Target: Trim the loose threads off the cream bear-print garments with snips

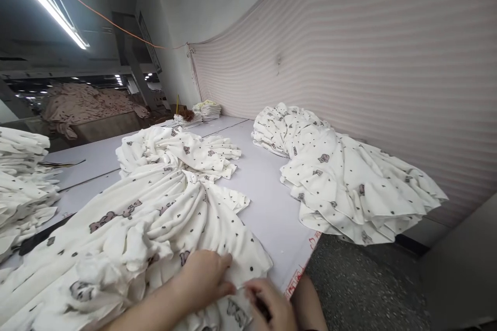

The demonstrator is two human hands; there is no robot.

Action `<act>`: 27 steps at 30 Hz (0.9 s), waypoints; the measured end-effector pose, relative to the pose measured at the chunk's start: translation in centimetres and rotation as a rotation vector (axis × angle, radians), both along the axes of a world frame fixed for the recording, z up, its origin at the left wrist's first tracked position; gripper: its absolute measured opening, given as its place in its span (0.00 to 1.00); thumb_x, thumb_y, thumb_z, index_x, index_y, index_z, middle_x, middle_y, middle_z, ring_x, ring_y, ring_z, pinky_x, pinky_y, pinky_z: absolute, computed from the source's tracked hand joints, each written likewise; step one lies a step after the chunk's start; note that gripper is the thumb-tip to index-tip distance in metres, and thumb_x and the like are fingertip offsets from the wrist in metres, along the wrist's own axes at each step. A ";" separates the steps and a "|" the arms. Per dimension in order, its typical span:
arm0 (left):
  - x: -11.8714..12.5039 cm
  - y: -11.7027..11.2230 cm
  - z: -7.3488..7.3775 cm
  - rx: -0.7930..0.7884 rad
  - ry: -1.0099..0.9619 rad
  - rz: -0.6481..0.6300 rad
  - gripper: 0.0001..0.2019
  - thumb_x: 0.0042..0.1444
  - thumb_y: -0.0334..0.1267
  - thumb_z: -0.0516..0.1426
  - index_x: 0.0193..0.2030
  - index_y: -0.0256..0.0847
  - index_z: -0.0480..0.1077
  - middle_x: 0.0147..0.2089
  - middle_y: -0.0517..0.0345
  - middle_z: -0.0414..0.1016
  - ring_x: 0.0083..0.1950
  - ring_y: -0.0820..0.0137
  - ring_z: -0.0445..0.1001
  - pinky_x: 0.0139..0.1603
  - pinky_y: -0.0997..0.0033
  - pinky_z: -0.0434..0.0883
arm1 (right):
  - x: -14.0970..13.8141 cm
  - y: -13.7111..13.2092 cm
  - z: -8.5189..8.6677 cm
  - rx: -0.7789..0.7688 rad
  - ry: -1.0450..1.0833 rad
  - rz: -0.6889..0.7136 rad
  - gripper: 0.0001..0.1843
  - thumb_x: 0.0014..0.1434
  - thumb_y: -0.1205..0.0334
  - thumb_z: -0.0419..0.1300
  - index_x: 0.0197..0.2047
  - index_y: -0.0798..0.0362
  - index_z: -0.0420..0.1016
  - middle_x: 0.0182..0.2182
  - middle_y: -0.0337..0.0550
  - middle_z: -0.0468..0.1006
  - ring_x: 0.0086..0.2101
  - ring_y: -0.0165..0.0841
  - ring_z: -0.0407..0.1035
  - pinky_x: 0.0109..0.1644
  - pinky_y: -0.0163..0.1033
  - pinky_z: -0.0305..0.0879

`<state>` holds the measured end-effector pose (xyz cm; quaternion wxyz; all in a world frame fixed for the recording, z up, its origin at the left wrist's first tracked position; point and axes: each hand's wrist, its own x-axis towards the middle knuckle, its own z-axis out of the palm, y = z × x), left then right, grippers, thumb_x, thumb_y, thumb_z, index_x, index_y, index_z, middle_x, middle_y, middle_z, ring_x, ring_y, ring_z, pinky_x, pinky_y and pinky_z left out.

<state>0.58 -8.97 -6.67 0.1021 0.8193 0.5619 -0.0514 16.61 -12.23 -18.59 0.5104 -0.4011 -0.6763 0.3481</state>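
A heap of white fabric (155, 201) with grey bear prints and small dark dots spreads over the near side of the table, gathered in folds. My left hand (205, 275) reaches across it from below, fingers curled down on the cloth near its right edge. Close beside it, my right hand (269, 304) is slightly blurred, with its fingers bent and pinching the edge of the same fabric at the table's front corner. The tips of the left fingers are partly hidden in the folds.
Another pile of the printed fabric (334, 165) lies at the right, overhanging the table (267, 191). White stacked cloth (23, 181) stands at far left. Small folded stacks (207, 109) sit at the back by the striped curtain (349, 51). A heaped bin (104, 124) stands beyond.
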 end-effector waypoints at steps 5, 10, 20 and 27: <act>-0.2 -0.8 0.1 0.091 -0.099 -0.117 0.11 0.55 0.23 0.48 0.31 0.40 0.68 0.55 0.41 0.72 0.53 0.51 0.73 0.51 0.51 0.69 | 5.4 4.1 -0.9 -0.160 -0.273 -0.314 0.23 0.53 0.63 0.60 0.54 0.49 0.75 0.55 0.51 0.73 0.51 0.48 0.71 0.49 0.47 0.73; -2.0 -1.1 1.9 0.084 -0.633 0.069 0.10 0.57 0.27 0.44 0.28 0.45 0.52 0.37 0.55 0.72 0.37 0.67 0.71 0.37 0.71 0.69 | 3.5 4.3 0.4 -0.187 -0.184 -0.111 0.26 0.51 0.70 0.58 0.54 0.46 0.73 0.59 0.47 0.69 0.57 0.43 0.66 0.56 0.46 0.67; -2.0 -3.2 0.4 0.053 -0.117 -0.011 0.11 0.48 0.33 0.57 0.40 0.43 0.64 0.43 0.53 0.71 0.41 0.58 0.72 0.40 0.62 0.68 | 0.1 1.8 0.8 -0.011 -0.120 0.016 0.15 0.49 0.75 0.53 0.37 0.50 0.74 0.61 0.49 0.65 0.50 0.39 0.72 0.47 0.37 0.70; -2.6 -3.1 -2.0 0.193 -0.132 0.038 0.12 0.49 0.22 0.50 0.36 0.43 0.65 0.37 0.55 0.73 0.37 0.61 0.74 0.37 0.64 0.68 | 0.6 2.1 2.6 -0.032 -0.053 0.103 0.04 0.57 0.66 0.55 0.37 0.50 0.70 0.32 0.40 0.73 0.32 0.33 0.71 0.36 0.33 0.67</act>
